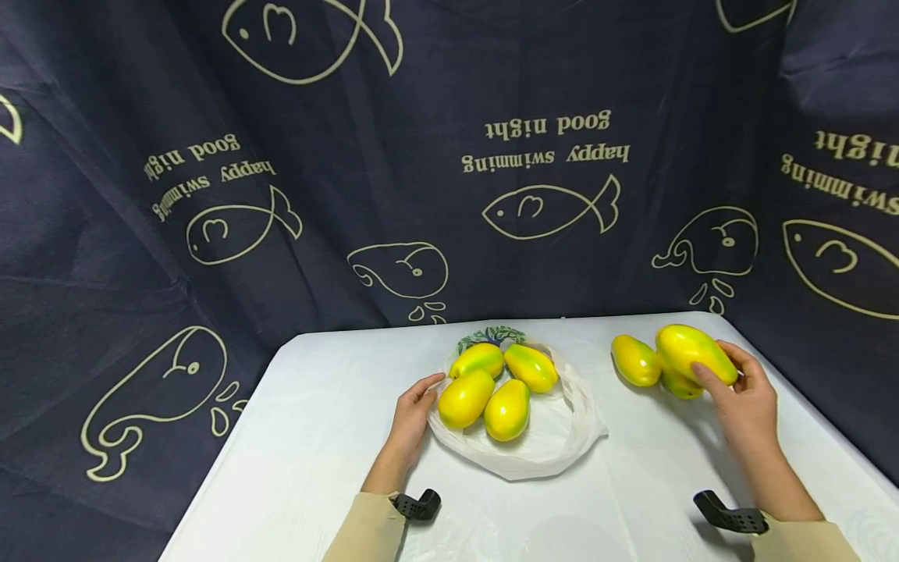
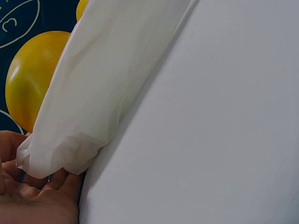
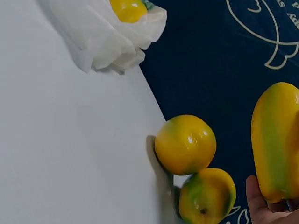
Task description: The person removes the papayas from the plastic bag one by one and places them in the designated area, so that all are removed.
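the left hand (image 1: 410, 414) is at the left rim of a white plastic bag (image 1: 523, 467), pinching the thin film between its thumb and fingers; the left wrist view shows the rim bunched against them. the bag lies open on the white table (image 1: 309, 445), a tree print (image 1: 492, 337) at its far edge, with four yellow-green mangoes (image 1: 467, 399) clustered inside.

the right hand (image 1: 747, 398), well apart to the right, grasps a large mango (image 1: 691, 353) by its near end, the thumb on the side facing the person and the other fingers curled behind. this mango is raised and tilted, partly covering one of two loose mangoes (image 1: 635, 361) that rest side by side on the table. in the right wrist view, these two touch, and the held mango stands apart from them.
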{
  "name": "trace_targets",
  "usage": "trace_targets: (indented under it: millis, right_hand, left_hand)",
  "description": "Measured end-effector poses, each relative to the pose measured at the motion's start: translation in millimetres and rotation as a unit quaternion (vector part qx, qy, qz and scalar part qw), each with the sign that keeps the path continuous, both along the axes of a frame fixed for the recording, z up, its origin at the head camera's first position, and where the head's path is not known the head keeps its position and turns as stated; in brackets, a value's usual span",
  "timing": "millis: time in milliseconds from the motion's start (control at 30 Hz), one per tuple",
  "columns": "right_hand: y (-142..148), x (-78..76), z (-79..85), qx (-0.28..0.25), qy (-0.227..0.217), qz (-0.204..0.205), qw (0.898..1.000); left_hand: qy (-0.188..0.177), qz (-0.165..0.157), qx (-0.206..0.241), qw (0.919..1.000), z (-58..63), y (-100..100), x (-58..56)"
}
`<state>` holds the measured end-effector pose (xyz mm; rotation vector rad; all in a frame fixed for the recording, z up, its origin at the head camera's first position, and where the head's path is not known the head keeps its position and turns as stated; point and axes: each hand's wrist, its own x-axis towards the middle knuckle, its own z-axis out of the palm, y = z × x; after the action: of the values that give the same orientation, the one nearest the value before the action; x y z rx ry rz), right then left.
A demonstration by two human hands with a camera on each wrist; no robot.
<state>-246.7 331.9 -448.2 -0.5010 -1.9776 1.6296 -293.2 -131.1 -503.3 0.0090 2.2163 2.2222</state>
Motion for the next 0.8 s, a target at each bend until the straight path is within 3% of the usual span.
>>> trace_targets:
  millis: [300, 800]
  right_hand:
    - [9, 0.2, -2.2, -0.029, -0.025, -0.031, 0.999]
    - [21, 4.4, -10.1, -0.052, -0.002, -0.099, 0.994]
  left_hand:
    - [-0.001, 0.007, -0.002, 1.0000, 0.7, 1, -0.2]
    - [-0.006, 0.005, -0.002, 1.0000, 0.8, 0, -0.6]
